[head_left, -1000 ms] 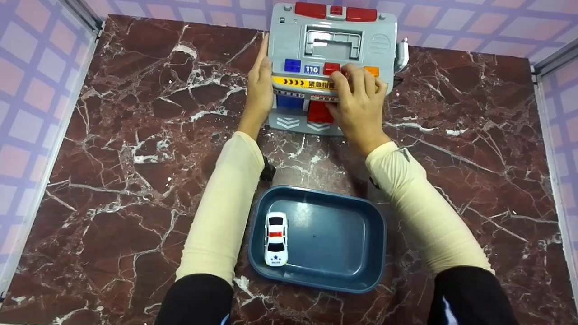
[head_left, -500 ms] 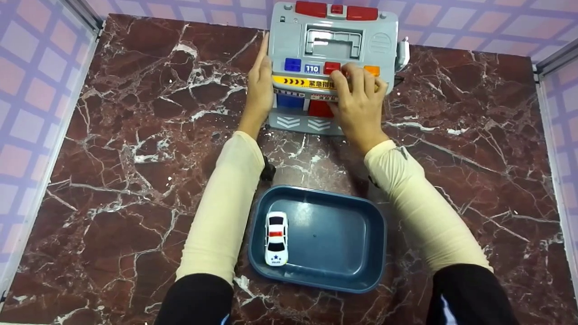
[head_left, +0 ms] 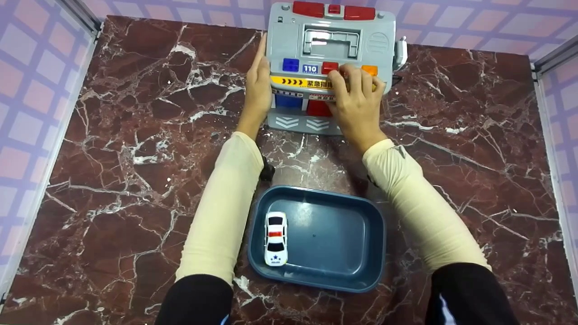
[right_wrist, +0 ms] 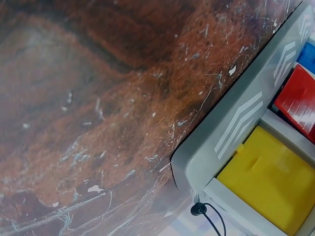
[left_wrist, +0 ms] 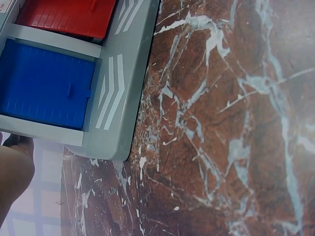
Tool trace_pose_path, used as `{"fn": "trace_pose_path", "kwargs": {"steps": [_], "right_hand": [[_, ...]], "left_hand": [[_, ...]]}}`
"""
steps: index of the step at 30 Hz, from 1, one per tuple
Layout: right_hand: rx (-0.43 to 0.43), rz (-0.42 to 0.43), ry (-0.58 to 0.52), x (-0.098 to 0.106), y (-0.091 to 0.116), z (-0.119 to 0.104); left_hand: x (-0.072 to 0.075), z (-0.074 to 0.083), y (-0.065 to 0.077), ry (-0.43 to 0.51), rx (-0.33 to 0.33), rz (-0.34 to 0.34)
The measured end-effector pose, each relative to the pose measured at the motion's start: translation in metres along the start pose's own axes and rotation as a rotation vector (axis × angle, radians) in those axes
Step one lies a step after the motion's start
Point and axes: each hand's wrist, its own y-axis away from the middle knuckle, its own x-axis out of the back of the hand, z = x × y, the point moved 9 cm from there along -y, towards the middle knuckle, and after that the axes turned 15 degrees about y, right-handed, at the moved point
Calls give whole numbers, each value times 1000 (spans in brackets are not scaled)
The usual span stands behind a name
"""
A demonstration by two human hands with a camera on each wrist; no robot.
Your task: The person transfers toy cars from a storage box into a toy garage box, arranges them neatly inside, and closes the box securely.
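A grey toy police station (head_left: pixel 284 43) stands at the far edge of the table in the head view. Its roof carries blue, red and orange buttons and a "110" label. My left hand (head_left: pixel 258 88) lies along its left side with the fingers straight. My right hand (head_left: pixel 359 101) grips the front roof edge, fingers bent over the top and thumb underneath by the red door (head_left: pixel 319 108). The left wrist view shows the blue door (left_wrist: pixel 47 83) down beside the red one. In the right wrist view the yellow door (right_wrist: pixel 273 179) is down too.
A dark blue plastic tray (head_left: pixel 379 243) sits between the forearms, nearer the body. Inside it, at the left, lies a white toy police car (head_left: pixel 276 253). Checkered panels (head_left: pixel 180 8) border the marble-patterned table (head_left: pixel 113 180). A black cord (right_wrist: pixel 211 216) hangs at the station's corner.
The red door, which stuck out at the bottom a second ago, has swung in toward the station's front. Both hands have stayed in nearly the same place.
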Motion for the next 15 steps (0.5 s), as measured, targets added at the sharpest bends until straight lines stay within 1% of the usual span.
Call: {"fn": "trace_pose_path", "kwargs": {"steps": [5, 10, 15], "right_hand": [[3, 5, 6, 1, 0, 0], [6, 9, 7, 2, 0, -1], [7, 7, 12, 2, -1, -2]], "left_hand": [[-1, 0, 0, 4, 2, -1], [0, -2, 0, -7, 21, 6], [0, -2, 0, 9, 21, 4]]}}
